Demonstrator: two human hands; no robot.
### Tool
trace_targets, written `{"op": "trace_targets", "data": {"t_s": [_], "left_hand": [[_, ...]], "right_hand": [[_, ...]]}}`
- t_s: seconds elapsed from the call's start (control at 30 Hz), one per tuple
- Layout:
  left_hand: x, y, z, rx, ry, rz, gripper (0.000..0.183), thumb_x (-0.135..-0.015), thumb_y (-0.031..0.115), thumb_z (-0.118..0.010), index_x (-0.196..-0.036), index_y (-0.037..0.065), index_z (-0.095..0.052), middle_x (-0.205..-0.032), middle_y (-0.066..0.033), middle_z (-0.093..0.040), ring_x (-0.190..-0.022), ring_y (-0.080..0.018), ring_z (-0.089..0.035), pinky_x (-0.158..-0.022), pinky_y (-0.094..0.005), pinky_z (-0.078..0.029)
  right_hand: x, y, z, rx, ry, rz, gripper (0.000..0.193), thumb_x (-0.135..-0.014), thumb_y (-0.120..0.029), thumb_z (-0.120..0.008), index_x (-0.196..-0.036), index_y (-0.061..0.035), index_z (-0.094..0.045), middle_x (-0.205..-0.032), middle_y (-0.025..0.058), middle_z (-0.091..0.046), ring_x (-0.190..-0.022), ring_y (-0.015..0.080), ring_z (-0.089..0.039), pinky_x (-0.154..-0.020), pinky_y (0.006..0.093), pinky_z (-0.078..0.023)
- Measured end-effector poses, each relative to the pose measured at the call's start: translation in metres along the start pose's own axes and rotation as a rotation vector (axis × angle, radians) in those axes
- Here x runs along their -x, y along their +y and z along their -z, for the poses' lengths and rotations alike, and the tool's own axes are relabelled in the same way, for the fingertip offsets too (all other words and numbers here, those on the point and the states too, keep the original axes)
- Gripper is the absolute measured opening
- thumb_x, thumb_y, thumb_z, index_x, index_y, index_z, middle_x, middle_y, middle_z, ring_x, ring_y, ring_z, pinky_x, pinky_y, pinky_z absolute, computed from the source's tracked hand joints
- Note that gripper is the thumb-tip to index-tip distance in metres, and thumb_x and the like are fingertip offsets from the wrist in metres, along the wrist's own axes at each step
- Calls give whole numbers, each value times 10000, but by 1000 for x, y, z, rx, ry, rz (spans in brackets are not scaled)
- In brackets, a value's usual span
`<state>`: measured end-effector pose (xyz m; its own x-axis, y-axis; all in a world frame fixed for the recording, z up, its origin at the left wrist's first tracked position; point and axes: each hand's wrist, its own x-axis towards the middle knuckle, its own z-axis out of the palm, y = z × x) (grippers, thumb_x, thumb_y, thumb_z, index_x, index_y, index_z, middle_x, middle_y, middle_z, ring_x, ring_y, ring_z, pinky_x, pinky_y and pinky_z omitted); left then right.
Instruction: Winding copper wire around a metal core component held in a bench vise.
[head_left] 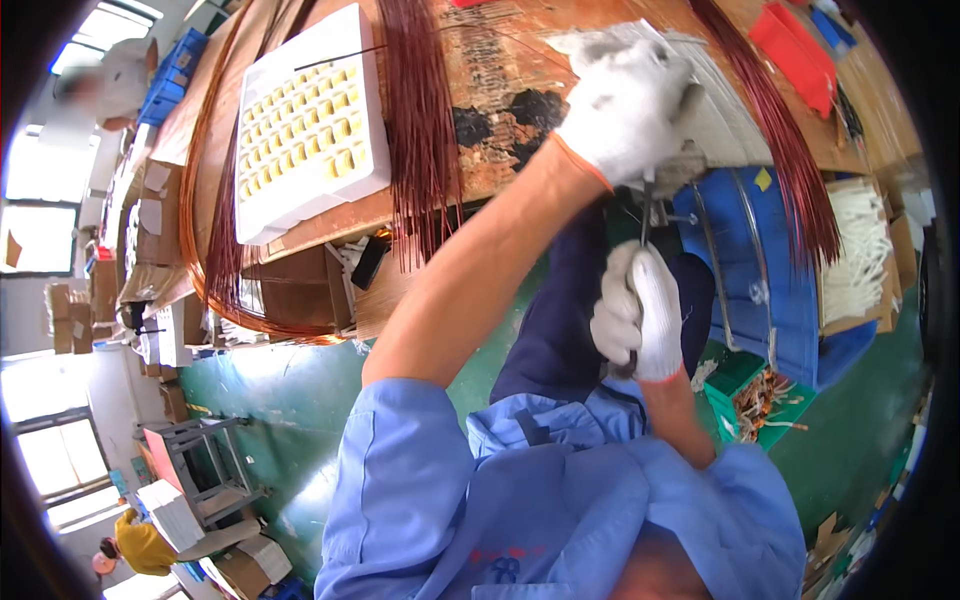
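Note:
My left hand (630, 110), in a white knitted glove with an orange cuff, is closed at the near edge of the wooden bench (420, 205). What its fingers hold is hidden. A pale pad or stack of sheets (715, 100) lies beside and under it. Below the edge, my right hand (640, 315), also white-gloved, is wrapped round a thin dark rod (647, 218) that points up toward the left hand. Its lower end is hidden in the fist. To the left, a white foam tray (312, 205) carries rows of small yellow parts.
Bundles of dark red wire (425, 130) hang over the bench edge, with another bundle (790, 170) at the right. A blue bin (735, 270) stands under the bench beside a box of white strips (855, 250). A green bin (745, 400) with scraps sits on the floor.

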<state>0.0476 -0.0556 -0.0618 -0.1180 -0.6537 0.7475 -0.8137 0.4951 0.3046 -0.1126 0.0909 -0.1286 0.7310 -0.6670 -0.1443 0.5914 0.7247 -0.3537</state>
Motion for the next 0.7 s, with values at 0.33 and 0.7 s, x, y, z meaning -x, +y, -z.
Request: {"op": "trace_targets", "data": {"t_s": [0.33, 0.7], "left_hand": [[6, -21, 1, 87, 86, 113, 252, -973, 283, -743, -1078, 56, -773, -1024, -159, -758, -1006, -378, -709, -911, -468, -539], [38, 14, 29, 162, -31, 407, 603, -860, 301, -859, -1330, -43, -702, -1168, -210, -755, -1123, -376, -681, -1048, -451, -515]], "right_hand": [[22, -26, -31, -426, -28, -202, 470, -1200, -439, -318, -1276, -43, -559, -680, -44, -380, -408, 24, -271, -328, 226, -283], [16, -33, -2, 33, 4, -180, 346, -1178, -346, -418, -1171, -49, -594, -715, 17, -516, -441, 69, -401, -327, 262, -358]]}}
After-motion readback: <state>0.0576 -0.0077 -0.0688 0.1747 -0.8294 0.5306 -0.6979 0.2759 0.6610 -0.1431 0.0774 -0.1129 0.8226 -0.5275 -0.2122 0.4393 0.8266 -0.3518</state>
